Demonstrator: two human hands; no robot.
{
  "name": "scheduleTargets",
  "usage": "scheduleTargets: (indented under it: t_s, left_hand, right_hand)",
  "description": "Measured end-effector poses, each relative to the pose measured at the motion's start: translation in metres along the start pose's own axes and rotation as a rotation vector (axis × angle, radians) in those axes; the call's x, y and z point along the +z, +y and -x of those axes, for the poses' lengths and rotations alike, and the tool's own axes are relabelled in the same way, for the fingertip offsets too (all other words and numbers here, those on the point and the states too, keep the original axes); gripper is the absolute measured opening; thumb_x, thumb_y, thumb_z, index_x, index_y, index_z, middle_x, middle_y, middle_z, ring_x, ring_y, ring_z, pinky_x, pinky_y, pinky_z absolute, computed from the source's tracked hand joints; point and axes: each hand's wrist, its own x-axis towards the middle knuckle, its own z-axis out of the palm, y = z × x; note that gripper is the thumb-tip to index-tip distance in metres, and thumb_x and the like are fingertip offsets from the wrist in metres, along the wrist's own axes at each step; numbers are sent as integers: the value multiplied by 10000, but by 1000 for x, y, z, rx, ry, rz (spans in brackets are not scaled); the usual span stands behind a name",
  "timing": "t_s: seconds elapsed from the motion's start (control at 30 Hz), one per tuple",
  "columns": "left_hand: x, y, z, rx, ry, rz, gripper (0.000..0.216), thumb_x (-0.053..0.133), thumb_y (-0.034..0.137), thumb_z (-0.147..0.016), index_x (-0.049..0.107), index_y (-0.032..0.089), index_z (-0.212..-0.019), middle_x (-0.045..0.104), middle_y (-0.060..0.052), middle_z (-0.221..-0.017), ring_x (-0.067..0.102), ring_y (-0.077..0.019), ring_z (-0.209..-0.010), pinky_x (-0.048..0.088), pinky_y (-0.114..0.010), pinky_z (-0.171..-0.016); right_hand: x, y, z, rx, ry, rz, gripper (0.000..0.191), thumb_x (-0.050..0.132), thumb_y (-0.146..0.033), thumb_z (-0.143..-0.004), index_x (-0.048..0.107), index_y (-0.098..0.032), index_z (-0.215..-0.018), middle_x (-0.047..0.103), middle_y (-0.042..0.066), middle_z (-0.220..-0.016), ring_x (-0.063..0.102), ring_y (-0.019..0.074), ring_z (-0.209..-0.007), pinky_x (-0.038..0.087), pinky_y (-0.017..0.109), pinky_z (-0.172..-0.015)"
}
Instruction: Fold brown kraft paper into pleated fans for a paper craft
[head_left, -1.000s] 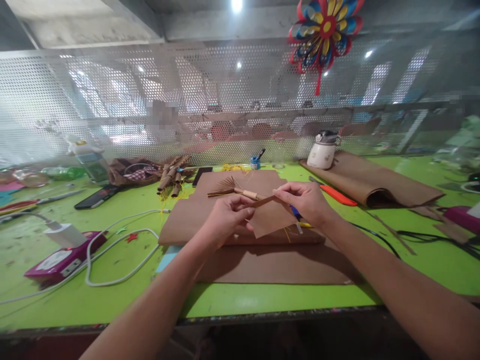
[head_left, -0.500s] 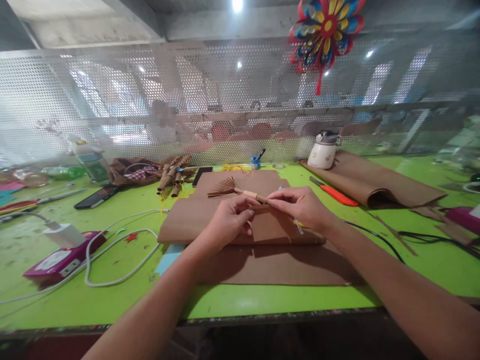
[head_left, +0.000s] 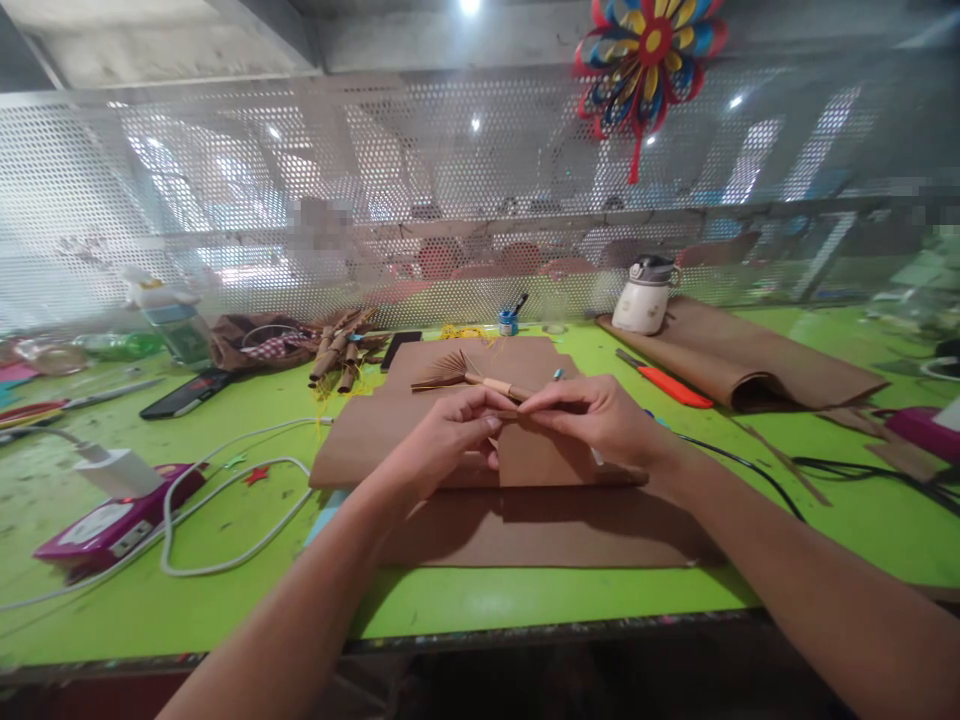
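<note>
My left hand [head_left: 461, 430] pinches the upper left edge of a small piece of brown paper [head_left: 544, 455]. Close beside it, my right hand [head_left: 600, 415] pinches the same top edge, fingertips nearly touching the left ones. The piece hangs down in front of a larger folded sheet of brown paper [head_left: 367, 440]. Just behind my fingers lies a brown paper piece with a pleated fan end [head_left: 450, 370] and a pale band round its stem. A flat brown sheet [head_left: 585, 535] lies under it all, near the table's front edge.
On the green table [head_left: 262, 610] sit a purple power strip [head_left: 97, 530] with a white cable, a phone [head_left: 187, 393] and rolled paper bundles [head_left: 341, 350] at left. An orange-handled cutter [head_left: 671, 385], a white bottle [head_left: 643, 300] and a large folded sheet [head_left: 780, 350] are at right.
The small piece of paper now hangs flatter and faces me more. My right fingers have shifted slightly left, nearer to my left fingertips. The view has moved a little.
</note>
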Motion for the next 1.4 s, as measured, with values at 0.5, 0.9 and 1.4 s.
scheduleTargets:
  t_s: [0.5, 0.9, 1.4]
  left_hand:
    - [-3, 11, 2, -3, -62, -52, 194, 512, 212, -848, 562, 124, -1014, 573, -26, -853, 562, -84, -642, 469, -237, -641]
    - [11, 1, 0, -5, -113, -234, 291, 462, 229, -864, 475, 170, -1148, 613, -59, -896, 591, -145, -737, 511, -249, -586]
    - [15, 3, 3, -48, -121, -148, 297, 499, 279, -849, 468, 167, -1123, 586, -6, -731, 495, -86, -561, 370, -177, -509]
  right_hand:
    - [-2, -1, 1, 46, -19, -73, 187, 657, -308, -753, 736, -174, -856, 720, 45, -820, 615, 142, -728, 480, 259, -655]
    - [1, -6, 0, 92, -164, 148, 105, 617, -243, -770, 665, -151, -783, 678, 37, -787, 583, 159, -747, 446, 271, -683]
    - [3, -7, 1, -16, -243, 197, 134, 565, -225, -818, 619, -143, -727, 637, 26, -761, 553, 150, -754, 414, 269, -715]
